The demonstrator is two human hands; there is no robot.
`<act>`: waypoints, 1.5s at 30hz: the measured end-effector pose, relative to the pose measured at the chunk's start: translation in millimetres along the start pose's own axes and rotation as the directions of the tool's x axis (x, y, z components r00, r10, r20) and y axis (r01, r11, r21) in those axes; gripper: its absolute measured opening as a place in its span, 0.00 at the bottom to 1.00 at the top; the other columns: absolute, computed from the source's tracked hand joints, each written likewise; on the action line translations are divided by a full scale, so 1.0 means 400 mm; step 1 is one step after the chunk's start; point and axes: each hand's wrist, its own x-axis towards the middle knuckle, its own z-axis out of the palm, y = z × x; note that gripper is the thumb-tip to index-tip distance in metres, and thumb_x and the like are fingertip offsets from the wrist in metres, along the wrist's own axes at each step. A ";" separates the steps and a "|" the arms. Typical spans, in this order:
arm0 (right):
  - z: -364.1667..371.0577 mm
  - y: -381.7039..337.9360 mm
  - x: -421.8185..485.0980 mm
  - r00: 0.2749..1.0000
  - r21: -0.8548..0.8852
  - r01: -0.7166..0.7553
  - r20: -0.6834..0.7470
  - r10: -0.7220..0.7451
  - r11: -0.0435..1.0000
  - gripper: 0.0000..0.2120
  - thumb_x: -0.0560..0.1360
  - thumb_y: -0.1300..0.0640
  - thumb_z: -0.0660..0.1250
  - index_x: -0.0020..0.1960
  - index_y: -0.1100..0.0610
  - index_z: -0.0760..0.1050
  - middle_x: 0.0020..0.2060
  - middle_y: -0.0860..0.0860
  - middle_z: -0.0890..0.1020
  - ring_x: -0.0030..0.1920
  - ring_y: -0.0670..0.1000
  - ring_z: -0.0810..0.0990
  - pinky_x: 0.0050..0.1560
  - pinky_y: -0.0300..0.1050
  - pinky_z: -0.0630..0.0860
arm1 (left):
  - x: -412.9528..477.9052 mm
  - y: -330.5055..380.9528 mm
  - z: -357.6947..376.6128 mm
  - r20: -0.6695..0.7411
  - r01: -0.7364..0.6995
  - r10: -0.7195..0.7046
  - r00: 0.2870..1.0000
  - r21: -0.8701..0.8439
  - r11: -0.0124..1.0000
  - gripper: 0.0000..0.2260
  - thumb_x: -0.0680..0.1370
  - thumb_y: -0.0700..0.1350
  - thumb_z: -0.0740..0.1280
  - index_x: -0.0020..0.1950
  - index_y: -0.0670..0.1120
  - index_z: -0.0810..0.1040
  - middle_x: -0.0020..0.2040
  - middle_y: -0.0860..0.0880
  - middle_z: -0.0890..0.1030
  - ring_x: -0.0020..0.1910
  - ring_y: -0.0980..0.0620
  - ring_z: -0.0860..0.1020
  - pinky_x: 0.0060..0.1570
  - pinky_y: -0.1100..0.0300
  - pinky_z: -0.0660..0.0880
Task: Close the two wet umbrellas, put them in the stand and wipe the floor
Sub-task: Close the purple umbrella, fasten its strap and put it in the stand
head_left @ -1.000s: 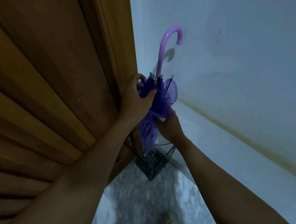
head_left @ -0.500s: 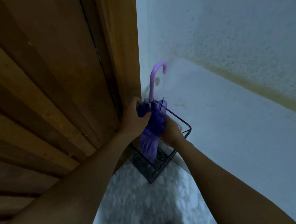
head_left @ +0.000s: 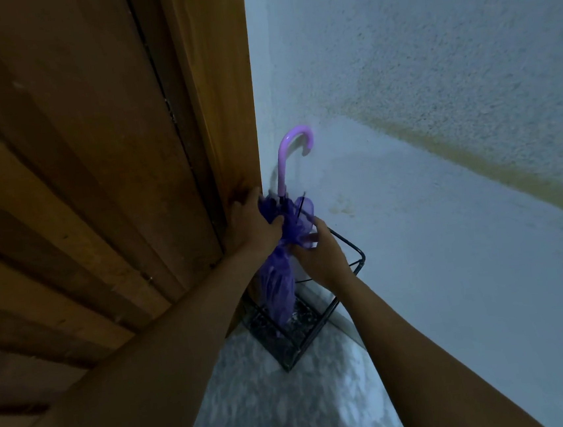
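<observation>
A closed purple umbrella (head_left: 280,282) stands upright inside a black wire stand (head_left: 358,261) in the corner, its pale curved handle (head_left: 293,150) pointing up. My left hand (head_left: 250,226) grips the bunched fabric near the top from the left. Just to the right, my right hand (head_left: 322,254) holds the same bunched fabric a little lower down. The umbrella's tip reaches down to the stand's dark base (head_left: 285,340). Only this one umbrella is in view.
A wooden door and frame (head_left: 113,160) fill the left side. A pale wall (head_left: 443,197) with a yellowish stained band runs along the right. Mottled light floor (head_left: 274,403) lies in front of the stand.
The umbrella has gone down into the stand with both hands still on it. The view has dropped and come closer to the corner.
</observation>
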 end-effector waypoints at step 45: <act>-0.214 -0.916 -1.004 0.745 -0.128 0.484 0.580 -0.330 0.866 0.17 0.80 0.52 0.66 0.66 0.57 0.77 0.57 0.52 0.82 0.57 0.49 0.80 0.56 0.36 0.70 | -1.234 0.275 -0.980 -0.331 0.217 -0.305 0.893 -0.278 0.936 0.09 0.77 0.47 0.71 0.55 0.46 0.82 0.45 0.47 0.82 0.45 0.52 0.79 0.46 0.63 0.73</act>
